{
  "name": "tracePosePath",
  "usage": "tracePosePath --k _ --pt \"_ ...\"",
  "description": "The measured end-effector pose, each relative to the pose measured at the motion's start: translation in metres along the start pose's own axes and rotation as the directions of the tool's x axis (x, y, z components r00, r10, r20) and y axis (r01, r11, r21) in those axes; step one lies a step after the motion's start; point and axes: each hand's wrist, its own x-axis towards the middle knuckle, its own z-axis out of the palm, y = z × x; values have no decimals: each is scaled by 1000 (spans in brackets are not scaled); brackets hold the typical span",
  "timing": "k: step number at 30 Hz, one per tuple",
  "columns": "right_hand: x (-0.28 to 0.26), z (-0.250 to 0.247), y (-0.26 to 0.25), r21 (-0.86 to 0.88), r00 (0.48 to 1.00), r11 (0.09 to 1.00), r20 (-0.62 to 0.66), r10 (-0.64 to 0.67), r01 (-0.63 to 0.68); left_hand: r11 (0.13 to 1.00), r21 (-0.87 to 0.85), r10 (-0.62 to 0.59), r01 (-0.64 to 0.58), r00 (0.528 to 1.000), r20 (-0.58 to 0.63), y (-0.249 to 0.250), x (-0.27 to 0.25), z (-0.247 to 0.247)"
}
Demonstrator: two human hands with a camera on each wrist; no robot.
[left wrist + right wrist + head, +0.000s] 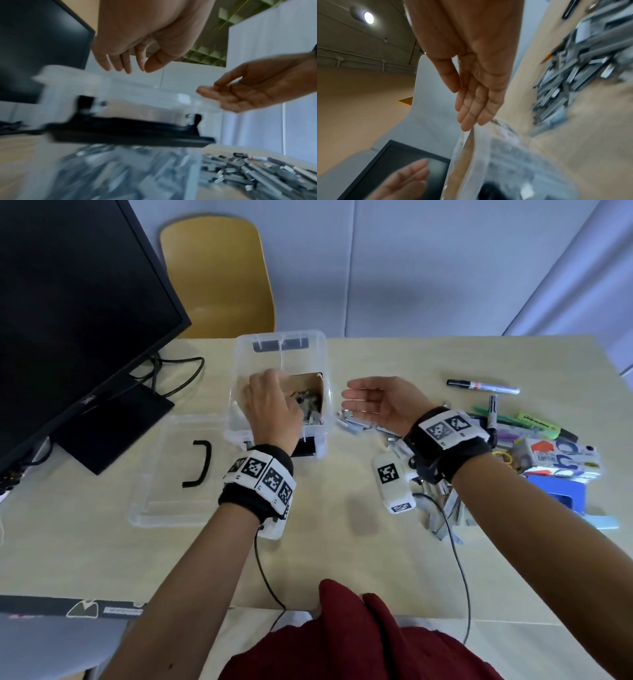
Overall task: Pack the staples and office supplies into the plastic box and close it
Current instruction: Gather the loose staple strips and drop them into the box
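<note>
The clear plastic box [237, 361] stands open at the table's middle, with staple strips [310, 405] and a brown card inside it. My left hand [270, 402] hovers over the box, fingers hanging loose and holding nothing, as the left wrist view shows [130, 65]. Just right of the box my right hand [363, 402] is held flat, palm facing left, empty, above loose staple strips [356, 424]. More staples [442, 508] lie under my right wrist. The box's clear lid [164, 501] with its black handle [200, 463] lies left of the box.
A black monitor [68, 320] and its cables fill the left. Markers [483, 386], highlighters [541, 426], a printed carton [561, 457] and a blue item [561, 494] are piled at the right. A yellow chair [219, 275] stands behind the table.
</note>
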Motion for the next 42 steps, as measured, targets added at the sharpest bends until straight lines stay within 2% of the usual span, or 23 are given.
tracePosePath --k 3,6,8,11,13,15,17,18,20,22,25,27,29,30,32,34,36,38,39,40,42 --pt "-4 -38 -3 -112 996 994 -84 -9 0 987 -120 115 -105 990 83 34 -9 28" --pt "-10 -77 1 -354 991 934 -134 5 -52 987 -131 127 -95 958 257 54 -18 65" --pt "-14 -97 9 -563 985 823 -170 -23 -78 994 -94 90 -59 923 373 55 -24 91" --pt "-13 -114 22 -826 994 562 -94 -57 -45 999 26 18 -39 830 557 50 -34 127" --pt "-11 -115 27 -920 998 393 -23 -57 1 994 98 -22 -50 778 628 48 -40 146" --pt "-5 -113 30 -951 996 309 -2 -84 24 983 180 -102 -22 756 647 48 -45 160" --pt "4 -107 33 -959 992 282 -22 -121 13 959 284 -204 23 753 625 47 -50 173" --pt "8 -104 34 -961 990 275 -40 -135 -1 950 310 -220 30 767 603 46 -54 177" --pt "15 -98 37 -974 987 224 -57 -152 -22 951 310 -187 0 797 575 46 -62 185" --pt "21 -95 41 -993 982 121 -37 -186 -14 962 273 -137 -27 815 563 47 -66 186" --pt "23 -94 50 -999 968 34 3 -252 12 978 210 -122 10 841 527 41 -67 183" --pt "23 -94 54 -999 962 39 24 -273 36 985 137 -156 101 857 491 35 -66 181" --pt "22 -95 55 -998 956 43 32 -292 46 956 -1 -262 294 854 450 29 -63 182" --pt "21 -95 56 -998 956 41 28 -293 42 902 -100 -338 420 831 441 27 -62 180" --pt "19 -94 58 -999 958 26 19 -285 27 717 -291 -450 634 739 500 25 -60 176" --pt "19 -92 62 -1000 956 -5 20 -293 20 502 -450 -438 738 666 603 25 -58 166" --pt "20 -94 63 -999 951 1 39 -308 41 279 -570 -361 773 634 684 25 -58 153" --pt "21 -99 61 -994 954 84 37 -297 64 31 -626 -309 780 603 736 24 -58 144" --pt "21 -102 58 -986 960 154 21 -280 67 -63 -625 -309 778 581 753 22 -58 142" --pt "20 -105 56 -970 964 235 -3 -267 62 -132 -618 -317 775 557 767 20 -60 141" --pt "14 -109 49 -915 967 398 -46 -252 60 -200 -587 -336 784 508 793 20 -62 140"
